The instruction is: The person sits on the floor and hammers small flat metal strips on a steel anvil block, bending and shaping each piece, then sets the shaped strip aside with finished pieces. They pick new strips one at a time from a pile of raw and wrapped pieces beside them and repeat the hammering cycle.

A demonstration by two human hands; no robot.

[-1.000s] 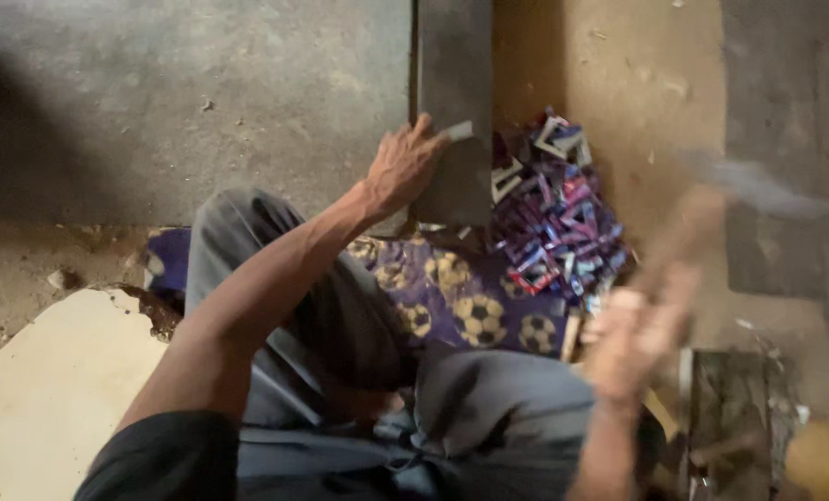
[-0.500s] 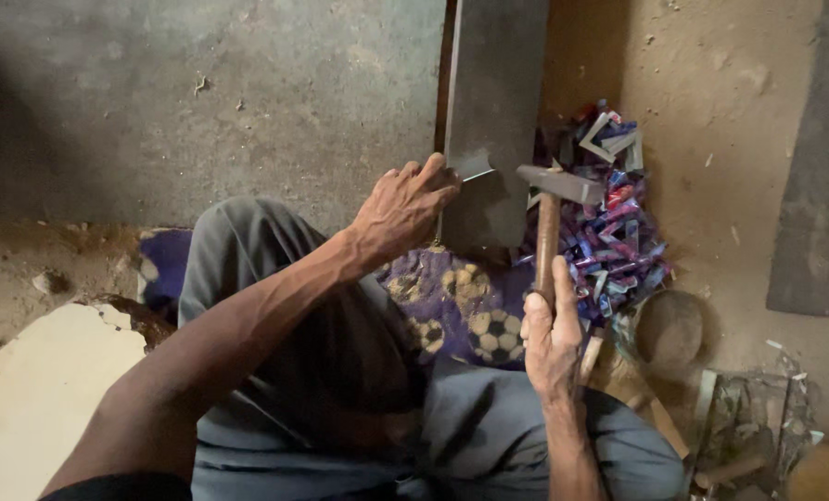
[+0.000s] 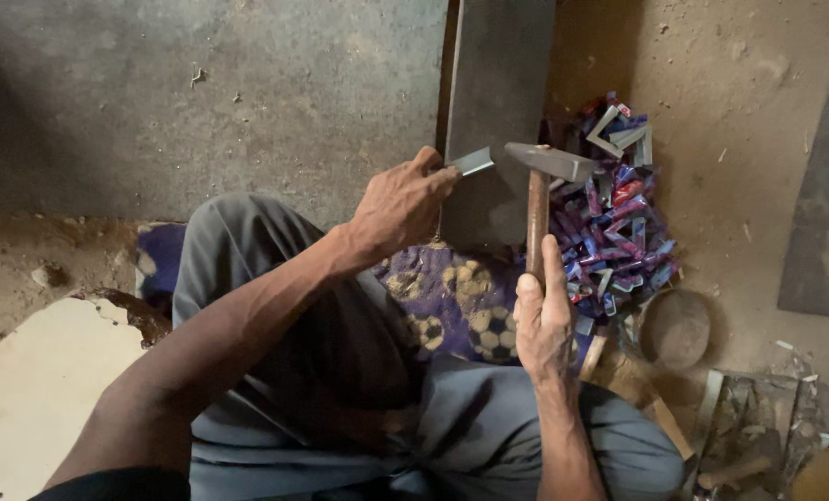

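The left hand (image 3: pixel 398 206) pinches a small metal strip (image 3: pixel 472 161) against the dark slab (image 3: pixel 493 111); the right hand (image 3: pixel 544 320) grips the hammer (image 3: pixel 537 186). A slightly off blow could strike the fingertips, apparently very near its head.

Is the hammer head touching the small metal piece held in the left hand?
Apart. The head view shows a narrow strip of the dark slab between the hammer head and the metal piece pinched in the left hand. The right hand grips the handle.

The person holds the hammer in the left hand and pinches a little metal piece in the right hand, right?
Not quite: the hands are swapped. The head view shows the right hand gripping the hammer, while the left hand pinches the little metal piece.
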